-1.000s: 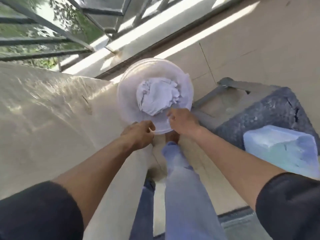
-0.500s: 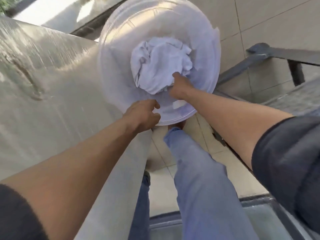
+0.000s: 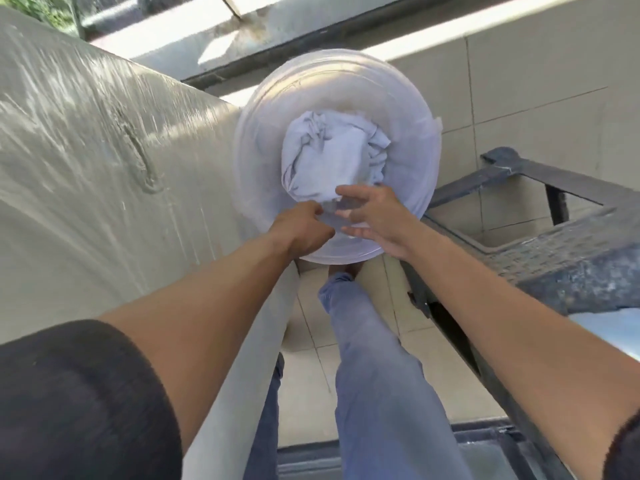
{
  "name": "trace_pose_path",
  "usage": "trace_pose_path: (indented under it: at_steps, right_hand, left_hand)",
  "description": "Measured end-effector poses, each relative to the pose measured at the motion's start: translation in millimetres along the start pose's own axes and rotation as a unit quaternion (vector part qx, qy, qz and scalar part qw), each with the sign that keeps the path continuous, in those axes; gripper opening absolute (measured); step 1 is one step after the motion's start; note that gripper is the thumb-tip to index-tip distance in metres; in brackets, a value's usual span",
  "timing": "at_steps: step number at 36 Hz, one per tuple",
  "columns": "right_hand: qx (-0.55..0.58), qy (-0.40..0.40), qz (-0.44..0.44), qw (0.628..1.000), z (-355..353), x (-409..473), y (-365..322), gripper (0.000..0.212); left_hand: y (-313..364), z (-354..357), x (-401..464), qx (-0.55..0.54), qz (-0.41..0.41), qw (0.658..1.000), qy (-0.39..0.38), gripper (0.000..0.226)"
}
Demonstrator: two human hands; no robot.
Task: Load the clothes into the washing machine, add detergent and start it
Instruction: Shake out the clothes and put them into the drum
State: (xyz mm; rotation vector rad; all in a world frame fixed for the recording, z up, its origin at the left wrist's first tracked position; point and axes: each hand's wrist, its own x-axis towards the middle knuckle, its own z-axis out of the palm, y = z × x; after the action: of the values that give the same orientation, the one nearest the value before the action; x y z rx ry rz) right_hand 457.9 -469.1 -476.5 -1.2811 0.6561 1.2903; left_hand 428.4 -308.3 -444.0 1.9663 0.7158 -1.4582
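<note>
Centrally, the left hand (image 3: 304, 226) curled its grip on the near rim of a translucent plastic basin (image 3: 263, 140), while the right hand (image 3: 374, 220) hovered with fingers spread and loose, grasping nothing, just over the rim's inner edge. Inside the basin, middle of the frame, lay a bundle of white clothes (image 3: 329, 161). No washing machine could be identified. Lifting well probably meant gripping opposite sides of the rim, keeping it level above the tiled floor (image 3: 519, 81).
</note>
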Motion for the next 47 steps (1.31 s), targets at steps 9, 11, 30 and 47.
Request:
trace_pose_path:
  at_steps: [9,11,30,47]
  right_hand:
    - [0.091,-0.094,-0.136,0.982,25,-142,-36,0.046]
    - [0.099,-0.096,-0.147,0.979,27,-169,-39,0.047]
    - [-0.376,0.183,-0.116,0.901,41,-278,-50,0.066]
    - [-0.480,0.241,-0.243,0.808,101,-379,-114,0.033]
  left_hand:
    - [1,-14,-48,-0.029,0.020,0.995,0.090,0.060]
    - [5,-23,-71,-0.040,0.056,0.987,0.147,0.042]
    - [52,-101,-324,-0.148,0.223,0.947,0.180,0.029]
    - [-19,-182,-588,-0.292,0.386,0.836,0.260,0.055]
